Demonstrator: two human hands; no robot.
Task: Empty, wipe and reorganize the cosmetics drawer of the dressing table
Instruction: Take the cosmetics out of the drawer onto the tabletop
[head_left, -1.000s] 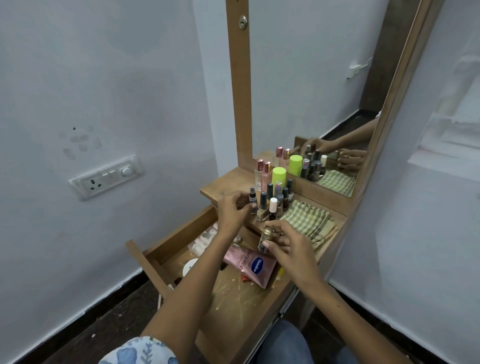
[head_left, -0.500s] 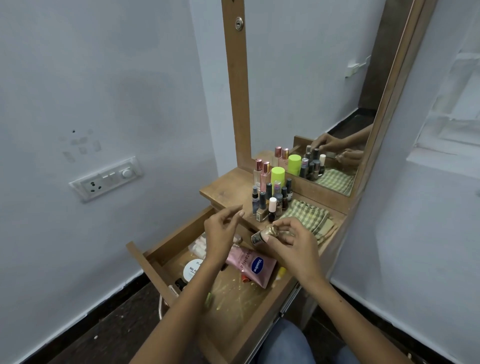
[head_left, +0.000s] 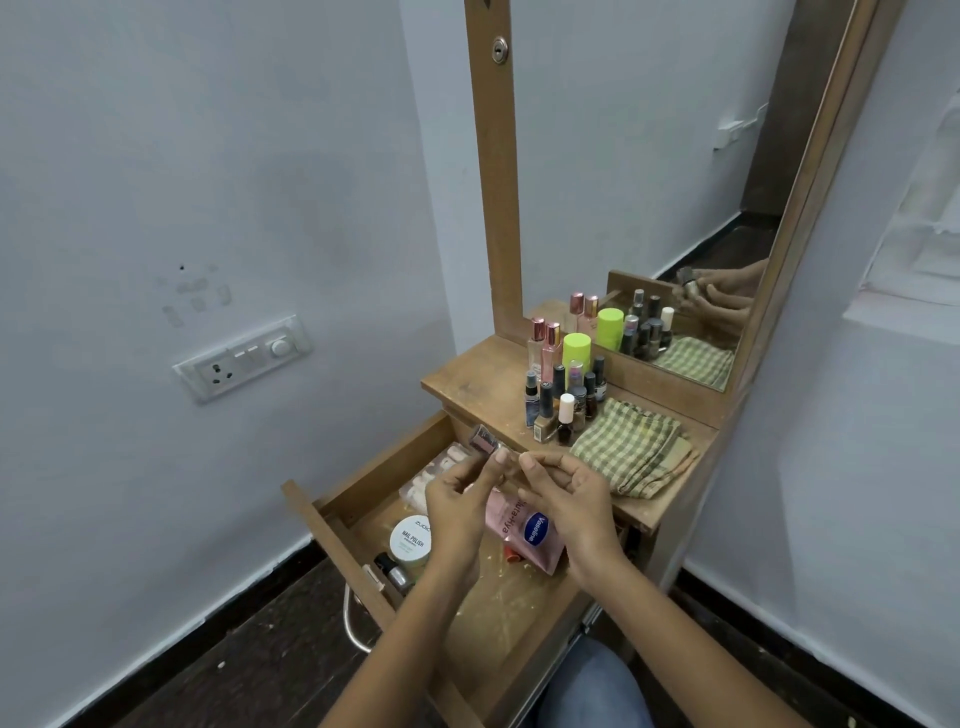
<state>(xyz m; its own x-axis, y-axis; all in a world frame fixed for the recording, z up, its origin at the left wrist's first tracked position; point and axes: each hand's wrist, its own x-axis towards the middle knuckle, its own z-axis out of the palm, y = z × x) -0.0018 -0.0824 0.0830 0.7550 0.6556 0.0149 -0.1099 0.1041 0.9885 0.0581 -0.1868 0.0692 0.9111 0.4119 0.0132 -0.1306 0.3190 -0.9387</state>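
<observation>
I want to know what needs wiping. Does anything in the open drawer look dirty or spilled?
Yes. The drawer floor shows pale flecks and streaky smears in front of the pink Vaseline tube, like dried residue.

tabletop (head_left: 480, 382) left bare, bottles (head_left: 563, 397) crowd middle

Scuffed wooden drawer (head_left: 519, 623); checked cloth (head_left: 631, 449); glossy tube (head_left: 527, 535).
</observation>
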